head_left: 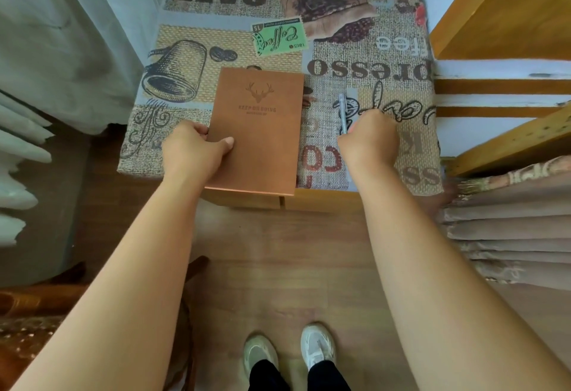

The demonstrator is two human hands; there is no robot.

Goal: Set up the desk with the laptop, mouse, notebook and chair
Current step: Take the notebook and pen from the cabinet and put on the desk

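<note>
Left hand (193, 149) grips the brown notebook (258, 131) at its left edge, thumb on the cover, fingers curled under. Notebook lies flat on the desk (370, 59), its near end past the desk's front edge. Right of that grip, across the notebook, the right hand (369, 140) pinches a pale pen (343, 112) near its lower end; the rest of the pen points away from the fist along the coffee-print cloth. Wooden shelf (500, 19) right of the pen hand. Shoes (290, 353) on the floor below both wrists.
</note>
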